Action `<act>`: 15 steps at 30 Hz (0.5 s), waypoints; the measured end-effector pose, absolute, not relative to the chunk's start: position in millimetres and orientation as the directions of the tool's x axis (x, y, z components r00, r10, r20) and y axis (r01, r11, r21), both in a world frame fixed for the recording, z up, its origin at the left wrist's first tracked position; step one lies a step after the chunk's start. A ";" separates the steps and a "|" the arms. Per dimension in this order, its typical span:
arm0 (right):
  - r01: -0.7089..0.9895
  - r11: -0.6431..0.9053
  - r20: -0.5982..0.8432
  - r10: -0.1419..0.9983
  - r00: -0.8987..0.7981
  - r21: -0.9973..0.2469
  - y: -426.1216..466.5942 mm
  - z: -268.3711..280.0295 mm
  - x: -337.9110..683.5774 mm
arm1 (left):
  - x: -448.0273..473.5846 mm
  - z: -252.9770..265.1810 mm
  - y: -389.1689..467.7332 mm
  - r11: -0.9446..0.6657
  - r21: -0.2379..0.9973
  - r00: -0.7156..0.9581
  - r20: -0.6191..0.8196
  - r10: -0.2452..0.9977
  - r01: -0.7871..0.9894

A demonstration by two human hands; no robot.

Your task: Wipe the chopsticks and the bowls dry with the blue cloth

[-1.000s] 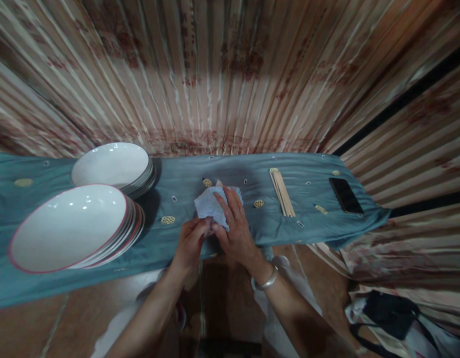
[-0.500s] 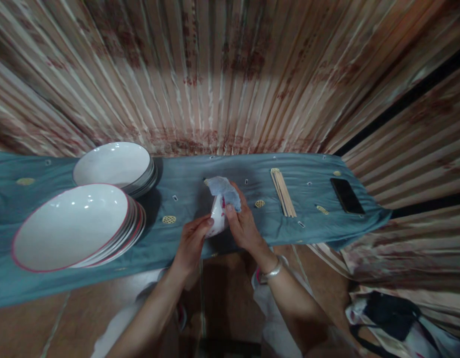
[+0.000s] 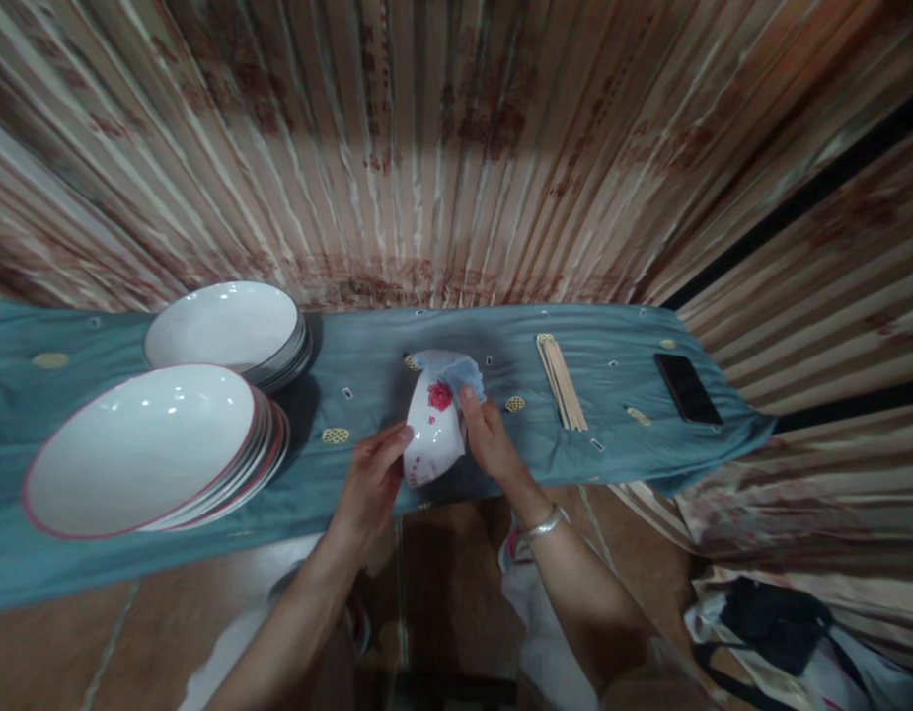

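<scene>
A white bowl point(image 3: 432, 434) printed with a red flower is tilted up on its side above the near half of the table. My left hand point(image 3: 376, 474) grips its left edge, thumb on the printed face. My right hand point(image 3: 494, 434) pinches a thin pale-blue cloth point(image 3: 460, 367) that drapes over the bowl's upper rim. The right fingers are partly hidden behind cloth and bowl. To the left stand a stack of white plates with pink rims point(image 3: 145, 444) and, behind it, another stack of white dishes with dark rims point(image 3: 226, 326).
Several pale chopsticks point(image 3: 562, 383) lie in a bundle right of the bowl. Farther right is a black phone point(image 3: 688, 388). A blue-green patterned cloth point(image 3: 382, 336) covers the table. Pleated curtains point(image 3: 426, 178) hang behind. A black-and-white bag point(image 3: 782, 622) sits low at right.
The bowl has turned so its flower-printed outer side faces up more. My right hand has shifted slightly right with the cloth; my left hand keeps its grip.
</scene>
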State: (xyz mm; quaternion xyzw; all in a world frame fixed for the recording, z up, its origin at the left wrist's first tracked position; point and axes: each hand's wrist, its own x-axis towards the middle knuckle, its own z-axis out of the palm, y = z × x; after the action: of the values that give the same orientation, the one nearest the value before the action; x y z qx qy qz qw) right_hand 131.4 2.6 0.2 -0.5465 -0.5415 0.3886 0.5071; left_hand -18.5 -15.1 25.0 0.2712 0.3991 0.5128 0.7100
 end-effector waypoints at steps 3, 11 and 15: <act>0.174 -0.003 0.023 0.988 0.150 -0.985 4.7 -0.8 133.7 | -20.5 25.4 -13.6 0.348 0.756 0.156 -0.316 0.936 -0.554; 0.100 -0.155 -0.122 0.952 0.281 -0.983 10.9 -8.0 139.3 | -24.0 21.5 -5.0 0.360 0.632 0.069 -0.437 0.897 -0.686; 0.055 -0.158 -0.137 0.952 0.274 -0.986 9.2 -15.7 138.5 | -25.3 27.0 0.9 0.374 0.572 0.045 -0.506 0.861 -0.730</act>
State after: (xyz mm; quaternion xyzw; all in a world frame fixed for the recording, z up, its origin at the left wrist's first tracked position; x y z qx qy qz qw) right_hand 138.5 9.2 -15.7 -0.6180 -0.4075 0.4438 0.5050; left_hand -25.3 0.9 27.0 0.0793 0.4135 0.5538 0.7184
